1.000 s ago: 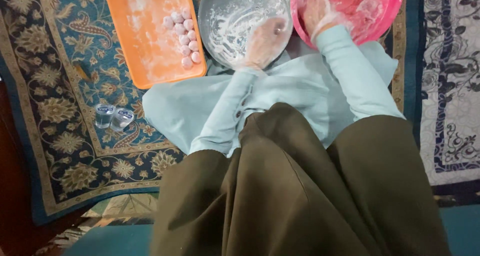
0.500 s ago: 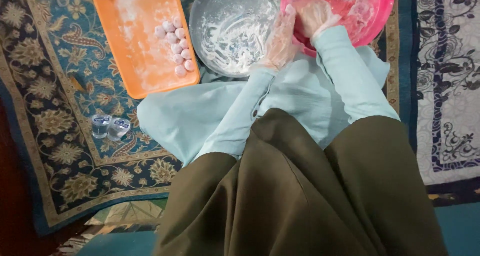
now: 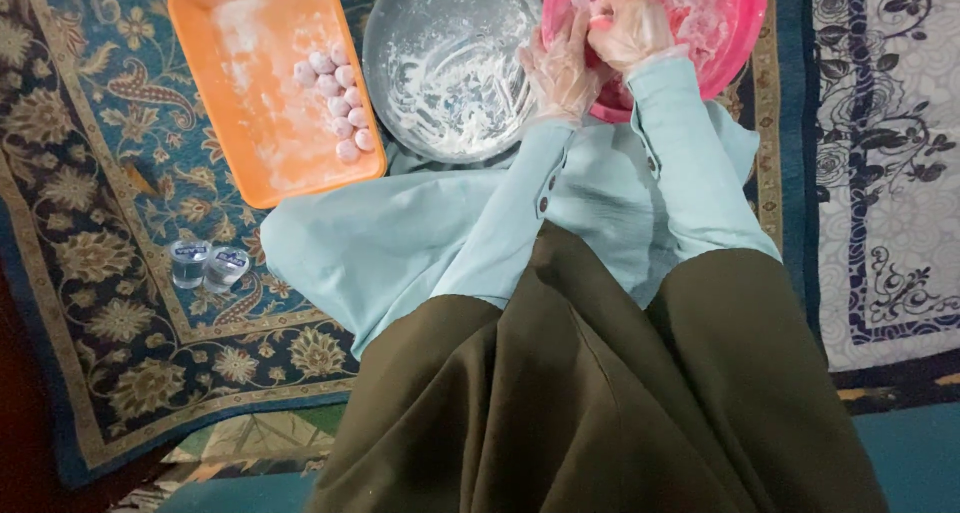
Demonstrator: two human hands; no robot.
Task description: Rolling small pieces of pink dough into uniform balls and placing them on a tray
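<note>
Both my hands wear thin clear plastic gloves. My left hand point(image 3: 562, 65) rests at the rim of the pink bowl point(image 3: 735, 48), fingers pointing up and touching my right hand point(image 3: 628, 28). The right hand is curled over a small pink piece of dough point(image 3: 600, 21) inside that bowl, which is smeared with white flour. Beside it to the left stands a round metal pan point(image 3: 450, 63) dusted with flour. An orange tray point(image 3: 250, 103) at the far left holds several pale pink dough balls point(image 3: 338, 101) in a row.
Two small sealed plastic water cups point(image 3: 208, 265) stand on the patterned blue carpet point(image 3: 90, 223) at left. A white and dark floral mat point(image 3: 885, 163) lies at right. My light blue top and olive skirt fill the lower middle.
My left hand has left the metal pan and moved right to the pink bowl, where it now meets the right hand. The view has shifted slightly downward.
</note>
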